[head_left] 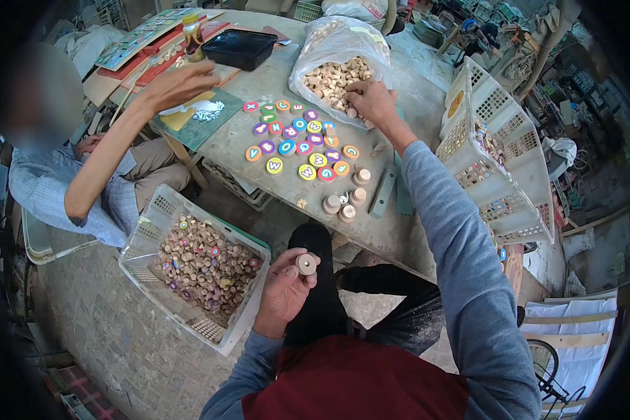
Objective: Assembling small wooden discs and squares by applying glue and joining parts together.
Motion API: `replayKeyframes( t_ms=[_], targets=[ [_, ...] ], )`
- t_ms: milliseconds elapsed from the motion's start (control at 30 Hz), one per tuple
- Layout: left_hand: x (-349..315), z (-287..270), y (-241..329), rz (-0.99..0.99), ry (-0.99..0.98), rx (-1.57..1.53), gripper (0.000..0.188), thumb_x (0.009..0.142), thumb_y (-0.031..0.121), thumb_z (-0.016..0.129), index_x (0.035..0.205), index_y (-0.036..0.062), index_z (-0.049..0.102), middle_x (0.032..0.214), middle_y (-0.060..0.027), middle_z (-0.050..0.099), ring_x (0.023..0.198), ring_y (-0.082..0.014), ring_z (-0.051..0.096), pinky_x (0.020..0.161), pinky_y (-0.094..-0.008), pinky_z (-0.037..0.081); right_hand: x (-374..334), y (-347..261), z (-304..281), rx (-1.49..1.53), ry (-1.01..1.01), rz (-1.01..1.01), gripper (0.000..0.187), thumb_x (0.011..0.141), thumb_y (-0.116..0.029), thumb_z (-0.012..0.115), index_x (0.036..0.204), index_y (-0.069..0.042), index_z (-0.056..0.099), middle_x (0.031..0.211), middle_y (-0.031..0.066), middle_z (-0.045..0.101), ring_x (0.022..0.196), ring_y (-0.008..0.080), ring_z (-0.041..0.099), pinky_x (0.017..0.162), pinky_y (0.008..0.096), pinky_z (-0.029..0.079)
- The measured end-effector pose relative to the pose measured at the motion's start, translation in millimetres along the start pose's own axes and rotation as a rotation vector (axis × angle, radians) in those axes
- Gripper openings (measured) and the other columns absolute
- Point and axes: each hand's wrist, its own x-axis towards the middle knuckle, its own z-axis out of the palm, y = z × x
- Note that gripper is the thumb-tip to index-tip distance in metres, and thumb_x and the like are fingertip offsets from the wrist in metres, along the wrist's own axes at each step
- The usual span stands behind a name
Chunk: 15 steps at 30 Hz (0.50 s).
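Cluttered workshop, tiled floor (pixel 147 374), grey worktable (pixel 231 157) across the middle; places below relative to that table. At its left end, seated co-worker in a light striped shirt (pixel 63 185), co-worker's hand (pixel 182 84) raised over the table's left part. Below the table's left side, pale plastic crate (pixel 206 327) full of small wooden pieces (pixel 206 269), some with coloured lettered tops. Far left of table: red boards and a patterned sheet, yellow-capped jar (pixel 193 40) with a label, print too small to read. Green mat (pixel 213 129) on table's left edge, white bits on it. Black tray (pixel 239 49) near the table's far side.

Left hand (pixel 285 290) is off the table's near edge, above the person's lap, thumb and fingers pinching a plain wooden knob (pixel 306 264), small central hole facing up. Table middle: spread of coloured round discs (pixel 287 148), each with one large letter, mostly white, clearly readable. Clear plastic bag (pixel 343 31) on the table's far half, loaded with plain wooden pegs (pixel 332 77), pale green strip on it, print unreadable. Right hand (pixel 376 103) at the bag's mouth, fingers bent onto the pegs; cannot tell if one is pinched. Table's near right: stubby turned pieces (pixel 331 204), then flat metal bar (pixel 383 192). Beside the table's right edge: white slatted crate (pixel 507 183), round orange label (pixel 456 105), wording illegible.
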Motion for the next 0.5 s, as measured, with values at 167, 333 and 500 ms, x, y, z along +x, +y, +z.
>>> replayKeyframes(
  t_ms=[167, 333, 500],
  targets=[
    [-1, 2, 0, 0.006, 0.002, -0.011, 0.037, 0.092, 0.010, 0.061, 0.126, -0.0006, 0.057, 0.116, -0.0225, 0.064, 0.088, -0.0222, 0.065, 0.078, -0.0318, 0.052, 3, -5, 4, 0.001, 0.013, 0.042, 0.028, 0.083, -0.035, 0.063, 0.101, -0.020, 0.077, 0.101, 0.0114, 0.071, 0.105, 0.0298, 0.060, 0.093, 0.0522, 0.035],
    [-2, 2, 1, 0.019, -0.010, 0.006, 0.038, 0.092, 0.012, 0.060, 0.128, -0.0013, 0.055, 0.116, -0.0225, 0.064, 0.088, -0.0220, 0.064, 0.078, -0.0318, 0.051, 3, -1, 9, 0.047, 0.136, 0.046, 0.028, 0.083, -0.033, 0.061, 0.098, -0.016, 0.077, 0.096, 0.0138, 0.072, 0.097, 0.0288, 0.064, 0.093, 0.0513, 0.034],
    [-6, 7, 3, 0.009, -0.054, -0.005, 0.044, 0.092, 0.018, 0.062, 0.129, -0.0046, 0.050, 0.117, -0.0265, 0.059, 0.094, -0.0243, 0.062, 0.083, -0.0314, 0.053, -2, 7, -12, 0.575, 0.185, 0.121, 0.028, 0.076, -0.025, 0.064, 0.095, -0.006, 0.074, 0.084, 0.0093, 0.072, 0.072, 0.0203, 0.066, 0.083, 0.0371, 0.043]
  ],
)
